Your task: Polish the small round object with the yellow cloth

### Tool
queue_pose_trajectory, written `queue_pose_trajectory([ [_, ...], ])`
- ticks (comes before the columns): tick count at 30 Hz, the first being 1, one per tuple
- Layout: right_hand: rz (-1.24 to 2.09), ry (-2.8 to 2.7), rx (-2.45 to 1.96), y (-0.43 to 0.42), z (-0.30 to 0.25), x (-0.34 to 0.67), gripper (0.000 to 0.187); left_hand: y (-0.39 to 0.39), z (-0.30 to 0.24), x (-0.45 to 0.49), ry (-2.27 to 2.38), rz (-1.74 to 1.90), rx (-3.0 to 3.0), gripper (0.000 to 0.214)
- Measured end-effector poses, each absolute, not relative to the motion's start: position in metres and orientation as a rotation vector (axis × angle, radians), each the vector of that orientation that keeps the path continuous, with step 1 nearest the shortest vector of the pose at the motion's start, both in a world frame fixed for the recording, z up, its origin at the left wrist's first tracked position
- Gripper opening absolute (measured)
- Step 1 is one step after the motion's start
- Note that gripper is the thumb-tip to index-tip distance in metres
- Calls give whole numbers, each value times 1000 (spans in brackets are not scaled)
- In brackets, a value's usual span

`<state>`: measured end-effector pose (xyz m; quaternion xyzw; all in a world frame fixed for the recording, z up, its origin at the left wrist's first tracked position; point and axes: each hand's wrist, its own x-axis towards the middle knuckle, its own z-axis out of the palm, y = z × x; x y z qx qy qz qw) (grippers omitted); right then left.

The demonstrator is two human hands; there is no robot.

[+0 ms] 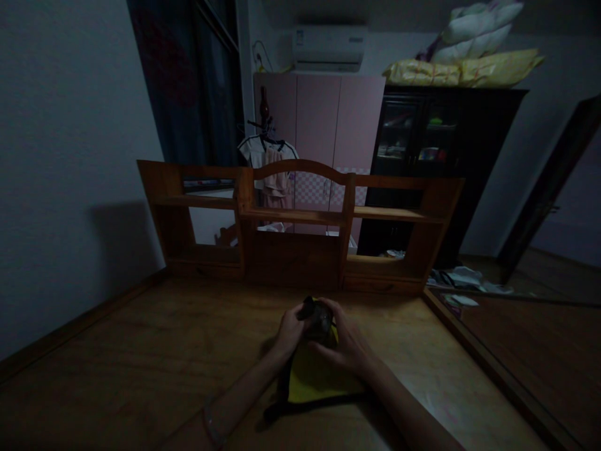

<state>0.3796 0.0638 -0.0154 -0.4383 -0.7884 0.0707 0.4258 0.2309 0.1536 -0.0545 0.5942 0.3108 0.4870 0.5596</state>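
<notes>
The room was dim. A pale wooden desk (197, 338) filled the foreground, a plain wall (70, 156) along its left side and a raised wooden edge (488, 369) along its right. At its far end stood an open wooden shelf unit (293, 217) with an arched top rail in the middle. Behind that were a pink wardrobe (317, 119), clothes (272, 169) hanging on a stand, and a dark cabinet (446, 138) with glass-fronted doors and yellow packages (498, 69) on top. An air conditioner (330, 47) was mounted high on the back wall, above the wardrobe.

Near the middle of the desk lay a yellow cloth piece (319, 379) with black edging. At its far end both hands were closed on a dark, slightly shiny item (322, 321), too dim to identify. The left hand (292, 329) gripped its left side, fingers bent in; the right hand (348, 341) curved around the right side, its fingers over the far edge and its thumb on the near side. A thin band (211, 427) circled the left wrist.
</notes>
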Motion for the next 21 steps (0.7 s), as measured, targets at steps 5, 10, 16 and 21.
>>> queue_pose_trajectory([
  [5, 195, -1969, -1109, 65, -17, 380, 87, 150, -50, 228, 921, 1260, 1627, 26],
  [10, 141, -1983, -1127, 72, -23, 381, 88, 148, -48, 230, 1048, 1256, 1792, 30],
  [16, 34, -1987, -1114, 79, -33, 381, 82, 153, -50, 230, 922, 1250, 1642, 40],
  [21, 5, -1920, -1077, 73, -26, 383, 82, 147, -43, 230, 784, 1191, 1440, 38],
])
